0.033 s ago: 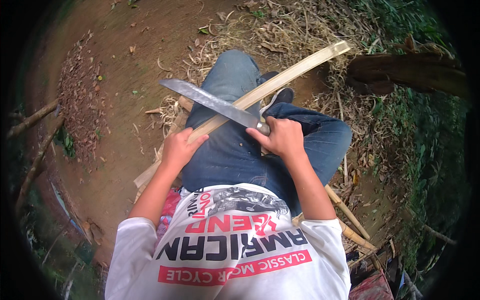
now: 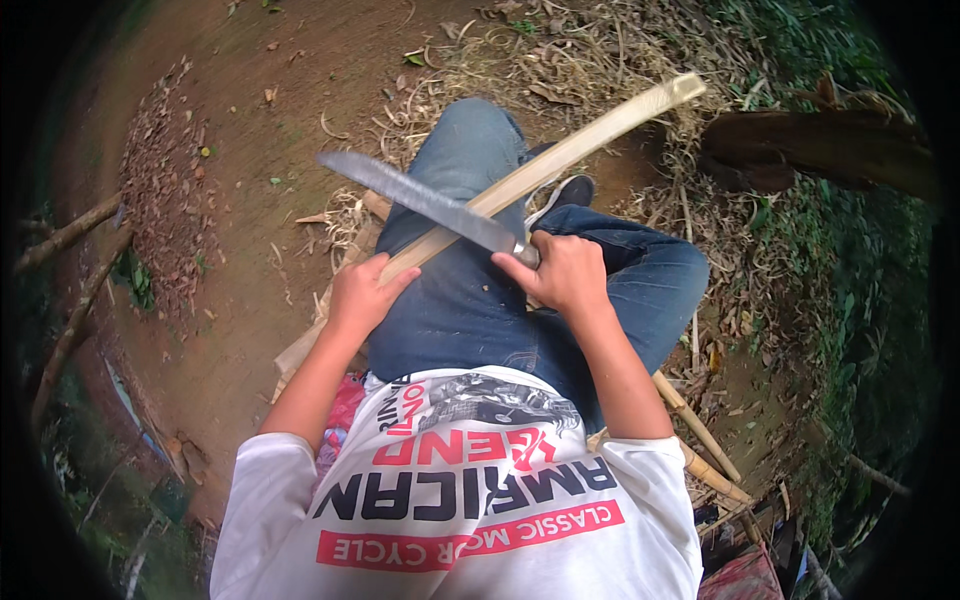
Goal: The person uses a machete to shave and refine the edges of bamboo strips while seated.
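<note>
A long pale bamboo strip (image 2: 590,142) slants across my raised thigh, its far end up and to the right. Its near end is gripped by my left hand (image 2: 366,292), thumb on top and fingers hidden beneath. My right hand (image 2: 570,272) is wrapped round the handle of a machete (image 2: 405,196). The slightly blurred blade points up and left, crossing over the strip a little beyond my left hand. Whether its edge bites into the strip cannot be made out.
Curly pale shavings (image 2: 560,70) litter the brown soil ahead. A dark log (image 2: 810,150) lies at the far right, with green plants beyond. Bamboo canes (image 2: 700,425) rest by my right side. Branches (image 2: 75,250) stand at the left, and more pale pieces lie under my left arm.
The strip's far end sits slightly higher and farther right. The blade is a little more blurred. Both hands keep their holds, and the view has shifted slightly.
</note>
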Tool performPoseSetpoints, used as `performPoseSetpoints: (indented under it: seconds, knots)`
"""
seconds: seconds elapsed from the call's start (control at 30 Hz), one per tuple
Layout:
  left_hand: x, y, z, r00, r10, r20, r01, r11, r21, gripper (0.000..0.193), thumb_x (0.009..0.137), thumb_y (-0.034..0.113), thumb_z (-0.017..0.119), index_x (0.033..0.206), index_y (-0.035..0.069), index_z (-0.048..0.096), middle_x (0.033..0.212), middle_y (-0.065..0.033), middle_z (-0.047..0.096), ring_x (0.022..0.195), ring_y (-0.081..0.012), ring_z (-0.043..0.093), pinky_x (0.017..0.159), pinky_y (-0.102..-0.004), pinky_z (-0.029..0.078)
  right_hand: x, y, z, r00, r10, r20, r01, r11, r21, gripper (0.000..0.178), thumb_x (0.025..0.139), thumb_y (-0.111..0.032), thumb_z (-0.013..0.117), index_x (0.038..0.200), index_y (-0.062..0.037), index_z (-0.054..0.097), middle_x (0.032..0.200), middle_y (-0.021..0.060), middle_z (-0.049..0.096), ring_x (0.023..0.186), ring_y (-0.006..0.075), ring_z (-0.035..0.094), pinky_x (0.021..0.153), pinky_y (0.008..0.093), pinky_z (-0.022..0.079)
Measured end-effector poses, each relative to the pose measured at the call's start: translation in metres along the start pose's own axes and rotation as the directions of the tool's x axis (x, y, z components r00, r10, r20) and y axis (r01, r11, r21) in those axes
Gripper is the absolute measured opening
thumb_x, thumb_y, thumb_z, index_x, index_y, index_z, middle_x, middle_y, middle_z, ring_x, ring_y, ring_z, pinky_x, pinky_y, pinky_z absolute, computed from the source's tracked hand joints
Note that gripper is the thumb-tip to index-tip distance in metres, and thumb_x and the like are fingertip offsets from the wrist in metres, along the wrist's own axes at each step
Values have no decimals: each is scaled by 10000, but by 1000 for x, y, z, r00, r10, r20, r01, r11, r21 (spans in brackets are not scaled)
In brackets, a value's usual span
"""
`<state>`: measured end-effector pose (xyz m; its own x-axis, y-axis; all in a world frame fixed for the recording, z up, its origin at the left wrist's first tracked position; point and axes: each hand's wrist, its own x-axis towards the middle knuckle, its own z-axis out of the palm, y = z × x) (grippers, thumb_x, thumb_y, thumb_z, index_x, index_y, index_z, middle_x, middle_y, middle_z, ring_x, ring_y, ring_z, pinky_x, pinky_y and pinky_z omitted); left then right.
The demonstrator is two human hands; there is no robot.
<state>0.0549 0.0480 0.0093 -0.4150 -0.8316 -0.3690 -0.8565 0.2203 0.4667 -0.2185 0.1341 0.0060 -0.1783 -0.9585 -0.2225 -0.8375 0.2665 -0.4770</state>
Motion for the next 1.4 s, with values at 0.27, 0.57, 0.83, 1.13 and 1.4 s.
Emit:
performPoseSetpoints:
  seconds: [0.27, 0.57, 0.83, 1.13, 1.4]
  knots:
    - [3, 9, -3, 1000, -21, 17, 22, 998, -60, 574, 825, 546, 662, 692, 0, 548, 582, -230, 554, 606, -438, 575, 563, -479, 458, 11, 43, -13, 992, -57, -113, 40, 988, -150, 652, 739, -712, 611, 602, -75, 611, 514, 121, 580, 505, 312, 616, 493, 397, 494]
    - [5, 11, -8, 997, -21, 74, 24, 999, -35, 602, 820, 566, 659, 676, -7, 546, 552, -236, 543, 579, -430, 585, 545, -486, 464, -4, 74, -27, 982, -108, -152, 70, 969, -239, 608, 724, -675, 659, 641, -75, 616, 500, 99, 562, 490, 306, 595, 509, 382, 484]
    - [5, 9, -7, 999, 21, 50, -18, 998, -58, 593, 815, 562, 667, 680, -5, 560, 568, -246, 556, 603, -432, 597, 550, -482, 474, -26, 103, -36, 977, -106, -187, 35, 937, -348, 601, 715, -666, 670, 630, -77, 588, 518, 109, 566, 501, 310, 584, 519, 387, 471]
    - [5, 14, -8, 999, -9, 53, 13, 997, -70, 578, 819, 544, 670, 687, -12, 587, 600, -250, 586, 630, -443, 611, 586, -484, 493, -15, 48, -31, 982, 31, -184, -64, 982, -178, 572, 761, -626, 664, 622, -73, 611, 507, 116, 579, 506, 307, 622, 496, 390, 495]
    - [2, 13, -11, 1000, 22, 11, -21, 995, -94, 561, 823, 526, 676, 691, -11, 587, 601, -249, 587, 631, -440, 614, 585, -483, 494, 36, 20, -11, 981, -32, -191, -5, 981, -195, 644, 774, -697, 598, 621, -71, 614, 500, 127, 579, 509, 315, 628, 494, 408, 501]
